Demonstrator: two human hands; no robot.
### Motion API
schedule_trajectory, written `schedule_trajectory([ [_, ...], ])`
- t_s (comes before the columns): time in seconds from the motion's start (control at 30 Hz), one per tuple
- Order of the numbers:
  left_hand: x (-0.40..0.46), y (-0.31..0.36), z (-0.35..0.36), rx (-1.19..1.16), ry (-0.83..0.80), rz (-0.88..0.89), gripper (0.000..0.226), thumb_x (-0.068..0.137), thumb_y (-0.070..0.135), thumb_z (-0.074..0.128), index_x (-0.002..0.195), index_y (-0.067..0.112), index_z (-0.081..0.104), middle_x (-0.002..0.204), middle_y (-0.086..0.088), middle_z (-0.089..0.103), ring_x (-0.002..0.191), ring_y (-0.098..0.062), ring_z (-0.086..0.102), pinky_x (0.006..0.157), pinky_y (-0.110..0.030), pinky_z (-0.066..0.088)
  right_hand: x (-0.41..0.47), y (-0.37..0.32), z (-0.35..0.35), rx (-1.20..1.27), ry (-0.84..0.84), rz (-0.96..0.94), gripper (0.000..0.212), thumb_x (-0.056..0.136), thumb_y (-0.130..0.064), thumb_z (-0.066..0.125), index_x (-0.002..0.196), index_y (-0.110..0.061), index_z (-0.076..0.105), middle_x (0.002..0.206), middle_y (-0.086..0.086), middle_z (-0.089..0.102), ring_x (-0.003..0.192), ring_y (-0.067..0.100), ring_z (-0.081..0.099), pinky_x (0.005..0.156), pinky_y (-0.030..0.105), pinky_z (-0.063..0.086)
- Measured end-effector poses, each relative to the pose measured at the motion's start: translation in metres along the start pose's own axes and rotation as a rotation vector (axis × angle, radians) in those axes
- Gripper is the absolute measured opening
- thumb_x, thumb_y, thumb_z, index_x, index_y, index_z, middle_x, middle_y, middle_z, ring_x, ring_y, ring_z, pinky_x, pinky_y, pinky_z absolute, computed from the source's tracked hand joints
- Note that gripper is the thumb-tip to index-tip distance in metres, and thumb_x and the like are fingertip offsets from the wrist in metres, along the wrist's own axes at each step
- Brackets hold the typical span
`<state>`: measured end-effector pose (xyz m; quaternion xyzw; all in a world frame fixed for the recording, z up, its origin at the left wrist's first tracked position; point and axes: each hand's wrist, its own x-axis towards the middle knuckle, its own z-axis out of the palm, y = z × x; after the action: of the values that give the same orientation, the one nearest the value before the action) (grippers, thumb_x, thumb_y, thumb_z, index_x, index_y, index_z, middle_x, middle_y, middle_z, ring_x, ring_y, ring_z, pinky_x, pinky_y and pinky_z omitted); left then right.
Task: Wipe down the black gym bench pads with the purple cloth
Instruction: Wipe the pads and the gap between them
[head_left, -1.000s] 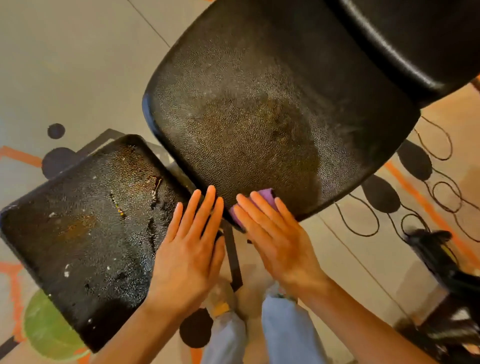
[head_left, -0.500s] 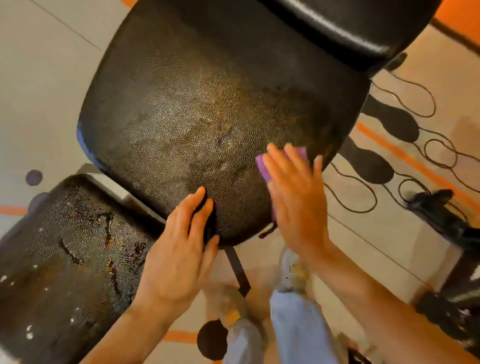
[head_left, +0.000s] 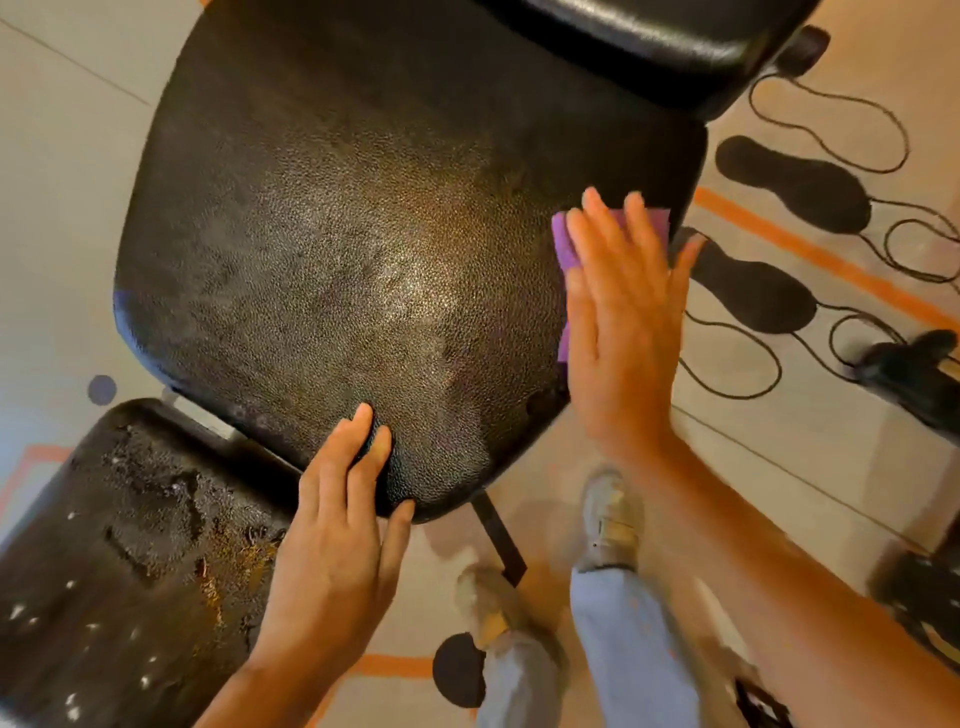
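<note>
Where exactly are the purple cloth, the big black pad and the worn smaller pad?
purple cloth (head_left: 563, 249), head view, left edge showing beside the fingers.
big pad (head_left: 363, 234), head view, middle of its top.
worn pad (head_left: 135, 545), head view, scuffed top.

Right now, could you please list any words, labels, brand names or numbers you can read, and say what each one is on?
None can be read. The large black bench pad, the worn smaller pad and the purple cloth show no text. The floor carries only orange lines and dark shapes.
</note>
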<state>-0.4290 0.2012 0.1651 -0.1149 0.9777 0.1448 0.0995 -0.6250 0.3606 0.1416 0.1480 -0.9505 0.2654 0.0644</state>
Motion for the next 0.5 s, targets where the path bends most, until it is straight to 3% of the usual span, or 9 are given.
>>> schedule_trajectory([
  [0.1, -0.001, 0.0, -0.004, -0.006, -0.028, 0.0, 0.061, 0.094, 0.041, 0.036, 0.142, 0.003, 0.036, 0.154, -0.011, 0.029, 0.14, -0.029, 0.031, 0.119, -0.028, 0.016, -0.058, -0.037, 0.014, 0.006, -0.057, 0.094, 0.047, 0.101, -0.025, 0.033, 0.147, -0.016, 0.034, 0.156, 0.002, 0.028, 0.147, 0.024, 0.016, 0.12, 0.045, 0.009],
  [0.2, 0.001, -0.001, -0.007, -0.016, -0.045, 0.029, 0.061, 0.095, 0.041, 0.036, 0.142, 0.001, 0.037, 0.154, -0.013, 0.03, 0.14, -0.029, 0.032, 0.12, -0.028, 0.015, -0.117, -0.053, 0.024, -0.033, -0.184, -0.1, 0.049, 0.097, -0.03, 0.039, 0.145, -0.022, 0.032, 0.154, -0.005, 0.03, 0.145, 0.02, 0.019, 0.12, 0.038, 0.001],
  [0.27, 0.001, -0.004, -0.008, -0.038, -0.049, 0.038, 0.062, 0.093, 0.039, 0.038, 0.142, 0.001, 0.036, 0.154, -0.013, 0.03, 0.14, -0.029, 0.031, 0.119, -0.028, 0.015, -0.107, -0.044, 0.02, -0.004, -0.202, -0.159, 0.044, 0.102, -0.029, 0.029, 0.144, -0.021, 0.034, 0.153, -0.004, 0.033, 0.145, 0.018, 0.021, 0.12, 0.037, 0.001],
  [0.37, 0.0, -0.009, -0.011, -0.072, -0.062, 0.088, 0.062, 0.093, 0.039, 0.041, 0.144, 0.004, 0.035, 0.154, -0.01, 0.028, 0.14, -0.027, 0.03, 0.117, -0.029, 0.02, -0.079, -0.044, 0.015, 0.188, -0.015, 0.058, 0.047, 0.103, -0.026, 0.019, 0.147, -0.013, 0.032, 0.156, 0.004, 0.026, 0.148, 0.02, 0.013, 0.121, 0.039, 0.005],
  [0.5, 0.006, -0.018, -0.025, -0.107, -0.066, 0.138, 0.056, 0.091, 0.037, 0.045, 0.14, 0.011, 0.042, 0.148, -0.007, 0.033, 0.131, -0.025, 0.037, 0.111, -0.024, 0.023, -0.078, -0.077, 0.028, 0.5, 0.301, 0.415, 0.046, 0.102, -0.012, 0.034, 0.145, 0.0, 0.029, 0.156, 0.015, 0.021, 0.148, 0.021, 0.006, 0.122, 0.034, 0.006],
])
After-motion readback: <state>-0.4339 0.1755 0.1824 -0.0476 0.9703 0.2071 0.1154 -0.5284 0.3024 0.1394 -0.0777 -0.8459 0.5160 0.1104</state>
